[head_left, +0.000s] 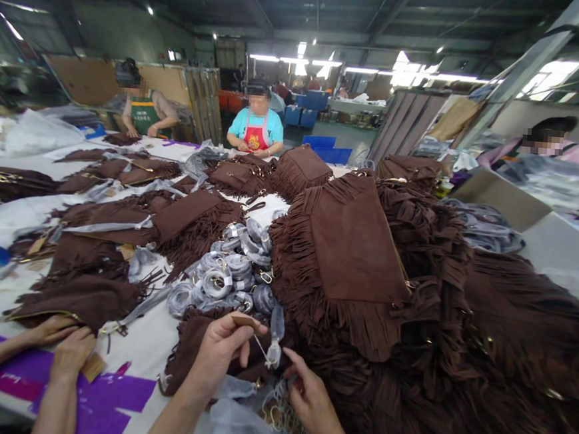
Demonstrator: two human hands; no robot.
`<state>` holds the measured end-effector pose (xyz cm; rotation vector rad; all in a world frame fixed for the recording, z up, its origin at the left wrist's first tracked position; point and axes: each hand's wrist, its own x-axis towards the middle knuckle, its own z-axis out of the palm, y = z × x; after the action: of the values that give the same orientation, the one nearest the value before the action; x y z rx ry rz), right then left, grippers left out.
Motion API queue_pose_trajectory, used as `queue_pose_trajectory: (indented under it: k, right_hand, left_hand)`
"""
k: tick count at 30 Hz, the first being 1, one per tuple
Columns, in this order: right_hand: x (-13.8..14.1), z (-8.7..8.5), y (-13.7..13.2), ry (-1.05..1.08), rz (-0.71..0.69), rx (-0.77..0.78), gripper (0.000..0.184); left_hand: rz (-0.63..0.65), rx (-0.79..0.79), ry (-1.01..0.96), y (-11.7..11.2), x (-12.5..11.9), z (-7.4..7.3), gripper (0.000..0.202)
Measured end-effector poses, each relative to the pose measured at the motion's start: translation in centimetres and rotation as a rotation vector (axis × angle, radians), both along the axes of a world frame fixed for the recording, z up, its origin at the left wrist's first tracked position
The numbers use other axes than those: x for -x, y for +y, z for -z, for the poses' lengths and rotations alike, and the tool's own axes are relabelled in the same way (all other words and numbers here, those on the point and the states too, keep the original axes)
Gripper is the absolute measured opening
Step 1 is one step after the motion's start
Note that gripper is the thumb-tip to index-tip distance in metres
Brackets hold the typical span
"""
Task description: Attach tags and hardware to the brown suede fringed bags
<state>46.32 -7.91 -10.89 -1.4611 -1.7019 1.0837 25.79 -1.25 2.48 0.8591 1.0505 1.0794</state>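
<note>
My left hand (224,345) pinches a small brown card tag (245,322). A thin pale string (261,347) runs from the tag down to a plastic-wrapped strap end (273,353). Close beside that wrapped end is my right hand (309,398), its index finger stretched out and fingers apart. Beneath both hands lies a dark brown fringed bag (192,343), partly hidden by my left forearm. A tangle of pale strings (279,407) with tags sits between my wrists, next to clear plastic (240,430).
Coiled, plastic-wrapped straps (217,281) are heaped ahead. Brown fringed bags (357,242) are piled high on the right. At left, a co-worker's hands (66,343) work on another bag (80,301) above purple sheeting (105,396). Other people stand across the table.
</note>
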Motion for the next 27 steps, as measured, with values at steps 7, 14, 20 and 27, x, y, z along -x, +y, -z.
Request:
queue_pose_trajectory:
  k: [7, 14, 20, 27]
  right_hand:
    - [2.4, -4.6, 4.1, -0.473, -0.158, -0.181, 0.071]
    - [4.0, -8.5, 8.2, -0.604, -0.264, -0.353, 0.026]
    - [5.3, -10.4, 8.8, -0.268, -0.230, -0.349, 0.025]
    - [0.4, -9.5, 11.1, 0.019, 0.066, -0.215, 0.041]
  left_hand:
    - [0.065, -0.042, 0.020, -0.1, 0.4, -2.1, 0.019]
    - [0.006, -0.134, 0.159, -0.2, 3.2, -2.0, 0.052]
    - [0.008, -0.115, 0.301, -1.5, 8.3, 2.9, 0.071]
    - [-0.064, -0.079, 0.248, 0.3, 19.0, 0.3, 0.043]
